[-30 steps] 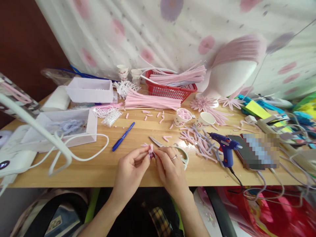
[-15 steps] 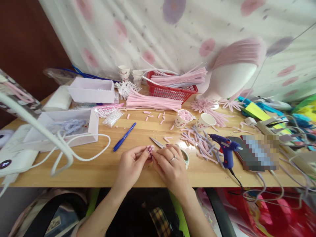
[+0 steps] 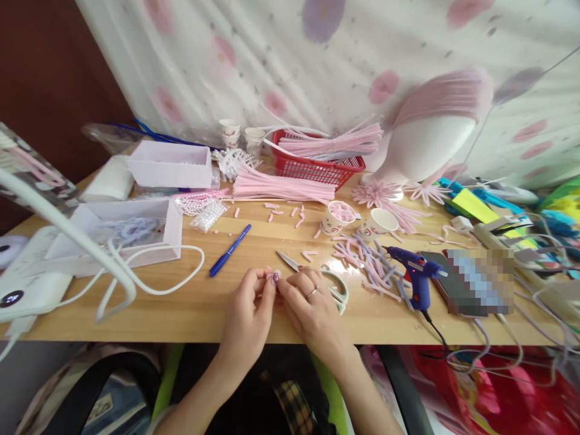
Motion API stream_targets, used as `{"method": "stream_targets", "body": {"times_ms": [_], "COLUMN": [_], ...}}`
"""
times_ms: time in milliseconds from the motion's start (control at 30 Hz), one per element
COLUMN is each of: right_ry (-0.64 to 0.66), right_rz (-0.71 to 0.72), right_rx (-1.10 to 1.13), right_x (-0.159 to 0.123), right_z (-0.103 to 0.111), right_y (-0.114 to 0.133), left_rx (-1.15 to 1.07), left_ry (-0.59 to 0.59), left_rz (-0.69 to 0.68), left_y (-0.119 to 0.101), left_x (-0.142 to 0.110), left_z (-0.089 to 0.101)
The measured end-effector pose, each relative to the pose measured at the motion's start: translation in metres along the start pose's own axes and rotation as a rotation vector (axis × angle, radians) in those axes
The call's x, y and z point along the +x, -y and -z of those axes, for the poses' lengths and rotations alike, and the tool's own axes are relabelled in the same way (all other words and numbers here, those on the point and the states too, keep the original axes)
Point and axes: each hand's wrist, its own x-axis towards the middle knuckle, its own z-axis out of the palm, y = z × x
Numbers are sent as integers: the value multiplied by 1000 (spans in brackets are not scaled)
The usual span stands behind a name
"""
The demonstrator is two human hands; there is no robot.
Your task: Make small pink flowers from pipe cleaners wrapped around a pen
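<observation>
Both my hands meet at the front middle of the wooden table (image 3: pixel 190 308). My left hand (image 3: pixel 251 314) and my right hand (image 3: pixel 312 308) are closed in a pinch on a small pink pipe-cleaner piece (image 3: pixel 275 277), which is mostly hidden by the fingertips. A ring sits on my right hand. Scissors (image 3: pixel 317 273) with a pale green handle lie just behind my right hand. Short pink cut bits (image 3: pixel 308 254) lie scattered beyond them.
A blue glue gun (image 3: pixel 415 272) stands right of the scissors, beside a heap of pink and lilac stems (image 3: pixel 369 260). Two paper cups (image 3: pixel 338 217), a red basket (image 3: pixel 317 166) of pink stems, a blue pen (image 3: pixel 229 250), white boxes (image 3: pixel 118 235) and cables (image 3: pixel 149 284) crowd the table.
The pink piece has sunk deeper between my fingertips, and my hands have pressed closer together, with the left wrist turned inward. The view drifted slightly.
</observation>
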Motion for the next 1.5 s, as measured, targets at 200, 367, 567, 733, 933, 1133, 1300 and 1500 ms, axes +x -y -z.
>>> {"method": "stream_targets", "body": {"times_ms": [200,367,567,733,933,1133,1300,1500], "right_ry": [34,-22,26,86,19,-116,-192,-108], "right_rz": [155,12,-391,-735,-697,-692,-745,-676], "right_rx": [-91,126,809,1577,1199,1221,1280,1158], "right_x": [5,6,-4,-6,-12,-12,-14,-22], "right_z": [6,10,14,-1,3,-1,-7,-3], "right_y": [-5,-1,4,6,12,26,31,31], "left_rx": [-59,108,15,-156,-250,-279,-262,-201], "left_ry": [130,14,144,235,211,207,203,122], "left_rz": [90,-140,-155,-85,16,-35,-26,6], "left_y": [0,1,-10,-13,-15,-11,-12,-13], "left_x": [8,-5,-14,-12,-6,-13,-13,-8], "left_z": [3,1,8,5,-3,-10,-12,-7]}}
